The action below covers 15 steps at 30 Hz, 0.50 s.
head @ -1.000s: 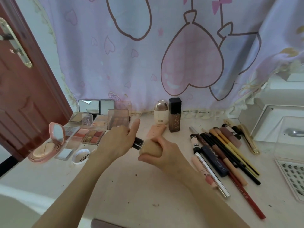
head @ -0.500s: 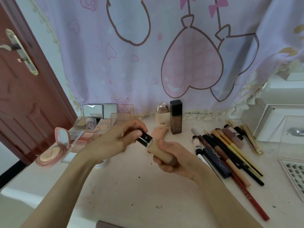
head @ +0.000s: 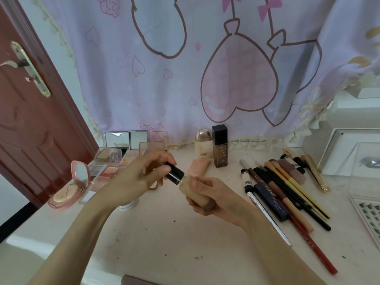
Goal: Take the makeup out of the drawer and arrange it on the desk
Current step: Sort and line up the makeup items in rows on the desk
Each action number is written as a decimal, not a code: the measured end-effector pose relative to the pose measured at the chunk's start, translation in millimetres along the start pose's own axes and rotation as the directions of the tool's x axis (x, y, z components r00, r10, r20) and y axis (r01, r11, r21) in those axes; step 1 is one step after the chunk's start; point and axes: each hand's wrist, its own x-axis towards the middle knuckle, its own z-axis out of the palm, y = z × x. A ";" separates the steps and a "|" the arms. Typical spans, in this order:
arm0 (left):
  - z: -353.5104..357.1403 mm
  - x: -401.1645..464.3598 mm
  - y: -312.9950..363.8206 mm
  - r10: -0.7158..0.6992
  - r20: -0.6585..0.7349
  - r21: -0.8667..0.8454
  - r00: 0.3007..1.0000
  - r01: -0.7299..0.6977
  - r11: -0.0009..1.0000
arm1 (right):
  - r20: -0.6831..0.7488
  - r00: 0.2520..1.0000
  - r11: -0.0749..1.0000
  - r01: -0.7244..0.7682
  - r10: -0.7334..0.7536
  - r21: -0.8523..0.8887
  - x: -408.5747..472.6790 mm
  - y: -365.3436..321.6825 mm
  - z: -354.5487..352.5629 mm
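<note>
A beige foundation bottle (head: 196,193) with a black cap (head: 174,175) is held tilted above the desk (head: 164,239), cap pointing up and left. My right hand (head: 213,197) grips the bottle's body. My left hand (head: 141,177) pinches the black cap with curled fingers. Behind the hands lie a peach tube (head: 199,166), a tall dark bottle (head: 220,146) and a gold-capped white bottle (head: 203,144). Open palettes (head: 102,171) and a pink compact (head: 70,188) sit to the left.
A row of pencils, brushes and pens (head: 287,192) lies on the right, with a red pencil (head: 312,247) nearest. A lash tray (head: 368,214) and a clear box (head: 364,167) stand at the far right. A curtain hangs behind; a red door (head: 30,120) is at the left.
The bottle has come out of my right fist and tilted, its black cap now showing fully. My left hand went from gripping with thumb raised to pinching the cap with its fingertips.
</note>
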 end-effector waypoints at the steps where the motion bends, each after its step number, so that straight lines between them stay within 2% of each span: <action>1: 4.5 1.3 0.5 0.000 -0.027 0.062 1.000 0.001 0.998 | -0.003 1.000 1.000 -0.006 0.006 -0.024 0.0 0.4 0.4; 3: 12.0 5.4 1.7 -0.040 -0.078 0.175 0.996 0.053 0.983 | -0.013 1.000 0.997 -0.019 0.018 -0.077 -0.3 1.1 1.2; 5: 11.9 5.7 3.4 -0.078 -0.087 0.190 0.993 0.094 0.977 | -0.021 0.999 0.995 -0.031 0.030 -0.091 -0.6 1.7 1.1; 8: 0.9 -0.3 6.4 -0.074 0.088 -0.037 0.993 0.078 0.996 | -0.024 0.999 0.999 -0.027 0.026 -0.026 -0.5 1.1 -1.3; 10: -4.3 -2.6 8.6 -0.037 0.152 -0.058 0.988 0.047 0.997 | -0.014 1.000 0.999 -0.013 0.014 0.043 -0.3 0.7 -3.7; 13: -1.6 3.2 11.6 0.006 0.086 0.011 0.996 -0.007 1.000 | 0.021 1.000 0.997 0.002 -0.003 0.080 0.3 0.9 -4.4; 15: 3.5 7.8 13.9 0.041 0.032 0.138 0.999 -0.045 0.989 | 0.035 0.999 0.997 0.003 -0.006 0.076 0.2 1.6 -3.7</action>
